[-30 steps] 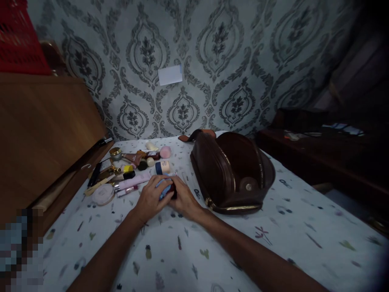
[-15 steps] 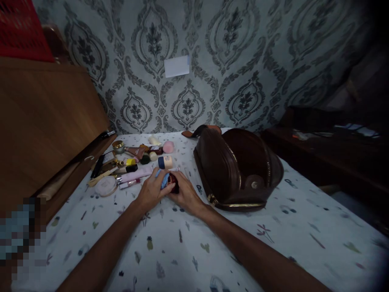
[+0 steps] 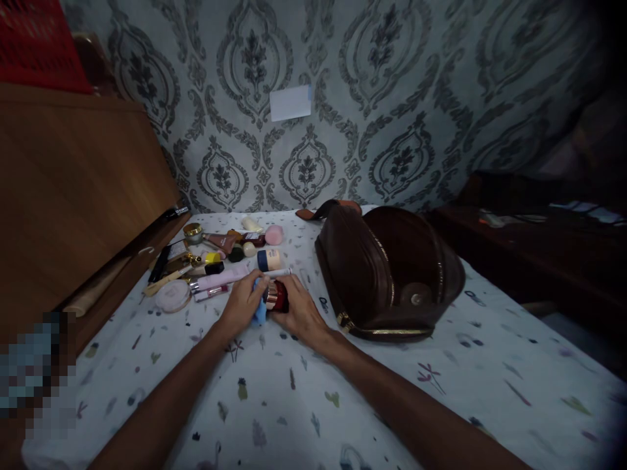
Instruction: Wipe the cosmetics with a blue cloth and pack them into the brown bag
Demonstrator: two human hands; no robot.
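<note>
My right hand [image 3: 302, 308] is closed round a small dark red jar [image 3: 280, 296] with a shiny copper-coloured lid [image 3: 269, 295]. In my left hand [image 3: 243, 301] is a light blue cloth [image 3: 259, 311], its fingers pressed together and the cloth against the lid. Part of the cloth hangs below the fingers. Just beyond the hands lie a thin white tube [image 3: 278, 273] and a cream jar with a dark blue lid [image 3: 269, 260]. Left of my left hand are a lilac tube [image 3: 223, 277], a lip gloss [image 3: 211, 293] and a round compact [image 3: 173, 296].
An open brown leather bag [image 3: 386, 281] stands to the right. Several cosmetics, among them a pink round item [image 3: 273, 234] and a brown tube [image 3: 219, 241], lie at the back left. A wooden cabinet [image 3: 83, 176] borders the left side; the patterned wall [image 3: 308, 170] is behind.
The cloth has moved down and off the top of the jar, so the copper lid and red body now show. My hands stay close together in nearly the same place.
</note>
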